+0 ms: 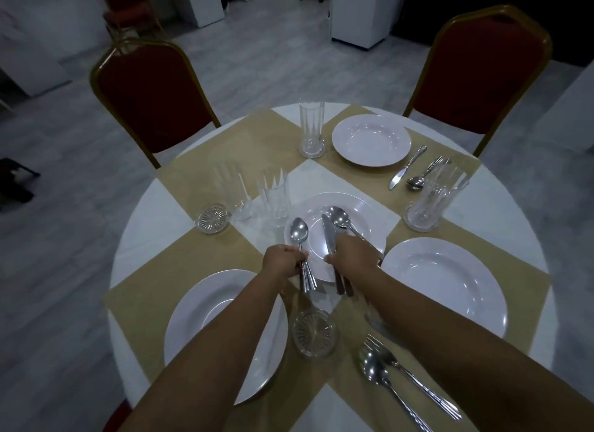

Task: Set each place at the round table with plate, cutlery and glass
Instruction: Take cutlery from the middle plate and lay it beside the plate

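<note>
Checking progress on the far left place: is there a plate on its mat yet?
No, the far left mat is bare, with no plate on it.

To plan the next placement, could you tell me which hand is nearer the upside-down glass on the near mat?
Left. The left hand is just beyond the upside-down glass, slightly left; the right hand is beyond it, further right.

No text, label, brand, number or sign can be read anywhere in this view. The plates, cutlery, glasses and mats on the bench carry no lettering that shows, and the chairs and the room behind them show none either.
</note>
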`<act>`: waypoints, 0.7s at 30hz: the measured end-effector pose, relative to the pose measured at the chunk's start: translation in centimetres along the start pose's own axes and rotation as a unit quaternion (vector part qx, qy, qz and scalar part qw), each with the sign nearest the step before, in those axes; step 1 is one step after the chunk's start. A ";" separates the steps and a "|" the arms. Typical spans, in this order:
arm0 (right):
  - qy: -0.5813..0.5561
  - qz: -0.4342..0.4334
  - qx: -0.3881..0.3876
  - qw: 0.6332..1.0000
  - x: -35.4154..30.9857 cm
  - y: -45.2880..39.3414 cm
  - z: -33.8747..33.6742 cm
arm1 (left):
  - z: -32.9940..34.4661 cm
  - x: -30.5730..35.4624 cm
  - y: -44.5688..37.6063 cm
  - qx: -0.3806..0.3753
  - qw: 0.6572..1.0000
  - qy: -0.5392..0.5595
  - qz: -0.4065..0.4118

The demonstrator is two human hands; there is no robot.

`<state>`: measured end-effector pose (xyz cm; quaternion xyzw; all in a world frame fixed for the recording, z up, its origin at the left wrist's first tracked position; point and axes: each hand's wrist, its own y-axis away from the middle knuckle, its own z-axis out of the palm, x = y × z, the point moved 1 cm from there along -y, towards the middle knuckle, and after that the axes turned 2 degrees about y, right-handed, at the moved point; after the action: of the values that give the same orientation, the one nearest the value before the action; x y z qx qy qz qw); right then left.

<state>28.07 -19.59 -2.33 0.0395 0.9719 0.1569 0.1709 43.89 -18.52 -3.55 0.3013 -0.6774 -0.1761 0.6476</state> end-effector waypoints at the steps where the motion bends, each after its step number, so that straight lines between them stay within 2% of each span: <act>1: -0.001 0.008 0.004 1.000 -0.2 0.0 0.1 | -0.2 -0.1 0.1 -0.002 1.000 0.007 0.000; 11: -0.030 0.050 0.028 0.998 -0.6 0.6 -0.2 | -2.4 -0.7 1.1 -0.014 0.999 0.035 0.006; 18: -0.123 0.097 0.040 0.987 -1.4 1.9 -0.8 | -4.7 -1.1 1.7 -0.019 0.999 0.042 0.010; 21: -0.196 0.121 0.029 0.973 -1.9 2.8 -0.8 | -5.6 -0.7 2.4 -0.011 0.999 0.030 0.023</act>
<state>29.66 -17.43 -0.08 0.1922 0.9115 0.1370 0.3368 48.92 -15.42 -2.07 0.2840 -0.6624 -0.1596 0.6746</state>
